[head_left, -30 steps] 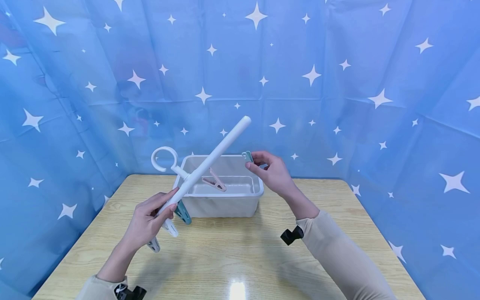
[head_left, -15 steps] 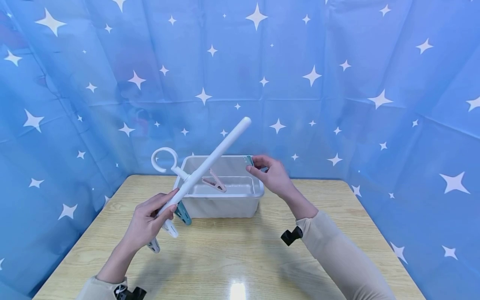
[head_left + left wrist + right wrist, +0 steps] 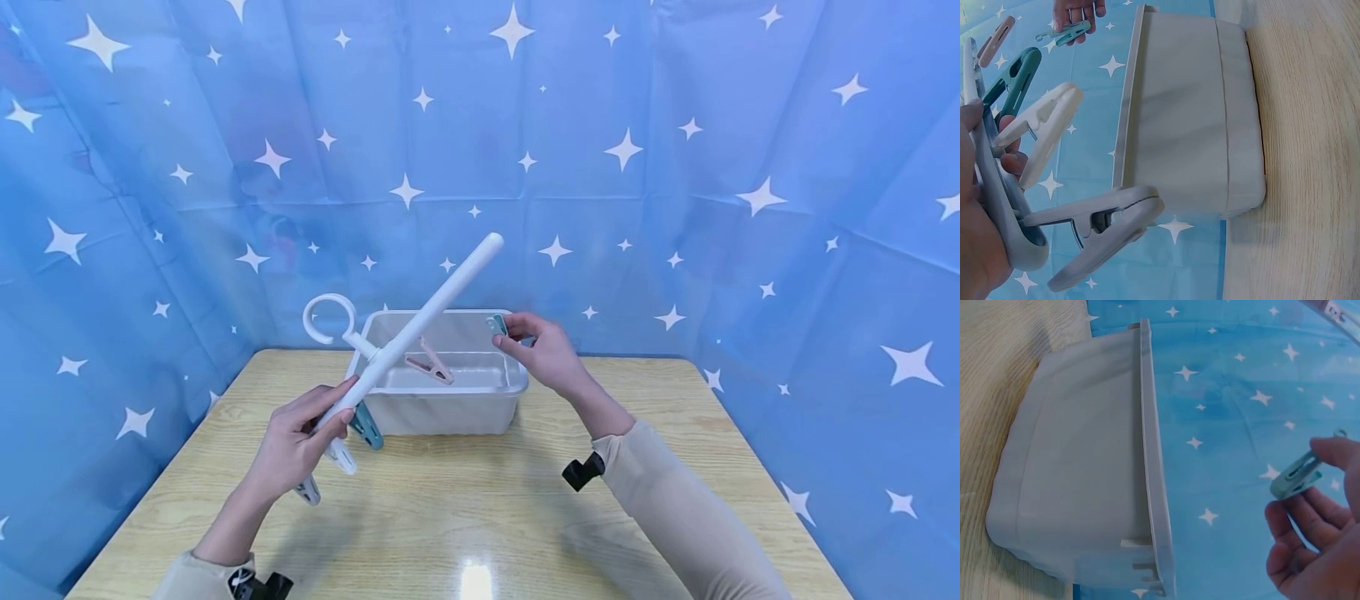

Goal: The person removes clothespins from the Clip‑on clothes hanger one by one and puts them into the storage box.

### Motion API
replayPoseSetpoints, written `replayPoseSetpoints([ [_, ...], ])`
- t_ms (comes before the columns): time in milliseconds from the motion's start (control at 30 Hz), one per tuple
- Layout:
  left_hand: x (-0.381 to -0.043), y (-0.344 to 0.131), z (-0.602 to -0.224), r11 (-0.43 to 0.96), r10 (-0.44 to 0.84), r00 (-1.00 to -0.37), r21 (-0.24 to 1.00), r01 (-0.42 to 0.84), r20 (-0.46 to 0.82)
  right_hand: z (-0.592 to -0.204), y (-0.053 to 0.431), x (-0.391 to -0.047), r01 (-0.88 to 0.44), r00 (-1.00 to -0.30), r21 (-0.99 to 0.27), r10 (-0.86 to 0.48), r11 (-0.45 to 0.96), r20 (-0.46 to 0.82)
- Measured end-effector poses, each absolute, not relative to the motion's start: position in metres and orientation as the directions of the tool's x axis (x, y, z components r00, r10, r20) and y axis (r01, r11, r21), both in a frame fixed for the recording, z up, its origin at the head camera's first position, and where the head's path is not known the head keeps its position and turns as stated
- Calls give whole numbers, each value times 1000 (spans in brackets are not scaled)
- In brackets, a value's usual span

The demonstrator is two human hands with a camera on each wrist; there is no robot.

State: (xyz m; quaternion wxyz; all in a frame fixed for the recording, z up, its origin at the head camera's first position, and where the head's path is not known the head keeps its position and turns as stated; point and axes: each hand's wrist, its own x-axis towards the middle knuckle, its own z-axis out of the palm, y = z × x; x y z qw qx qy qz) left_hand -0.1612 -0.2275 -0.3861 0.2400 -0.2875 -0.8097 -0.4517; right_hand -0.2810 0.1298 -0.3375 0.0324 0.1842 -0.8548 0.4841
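My left hand [image 3: 296,437] grips one arm of a white clothes hanger [image 3: 427,312], its hook toward the back left and its bar slanting up to the right. Several clothespins hang from the hanger: a pink one [image 3: 433,367], a dark teal one [image 3: 1019,78], a white one [image 3: 1054,125] and a grey one [image 3: 1104,231] near the bar's end. To the right, my right hand [image 3: 543,350] pinches a light green clothespin [image 3: 1297,478] between thumb and fingers, apart from the hanger. In the head view that clothespin overlaps the bin's back right corner.
A light grey plastic bin [image 3: 442,414] stands on the wooden table [image 3: 465,508], behind the hanger. Blue curtains with white stars [image 3: 480,125] enclose the table at the back and both sides. Each wrist carries a small black camera [image 3: 583,472].
My right hand has dropped slightly, and the light green clothespin has turned a little in its fingers. My left hand and the hanger have stayed in place.
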Motion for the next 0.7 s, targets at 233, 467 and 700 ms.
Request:
replayPoseSetpoints([
  [233, -162, -228, -387, 416, 248, -716, 596, 687, 652, -339, 128, -283, -356, -926, -811, -293, 465, 238],
  [467, -162, -228, -388, 413, 249, -717, 598, 687, 652, -340, 128, -283, -358, -926, -802, -294, 478, 238],
  [700, -161, -228, -388, 420, 243, -730, 609, 673, 639, -342, 127, -285, -355, -927, -798, -295, 487, 233],
])
